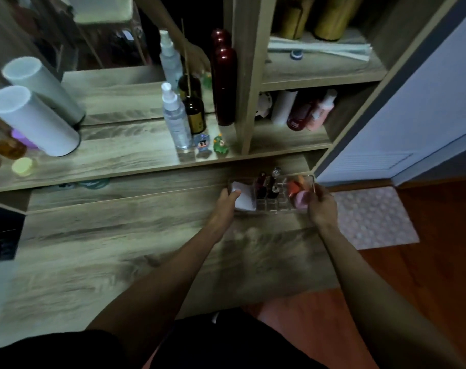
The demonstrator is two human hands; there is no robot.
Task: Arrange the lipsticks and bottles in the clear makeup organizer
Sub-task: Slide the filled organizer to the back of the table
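The clear makeup organizer (269,206) rests on the wooden vanity top near its right end. My left hand (226,202) grips its left end and my right hand (322,206) grips its right end. Inside, dark lipsticks and small bottles (266,186) stand upright in the middle slots. A white pad (243,199) lies in the left compartment. Orange and pink sponges (297,194) fill the right compartment.
On the raised shelf behind stand a clear spray bottle (177,123), a brown diffuser bottle (196,114), a tall dark red bottle (223,86), two small figurines (211,145) and a white cylinder (32,121). A shelf unit rises at right. A patterned mat (373,217) lies on the floor.
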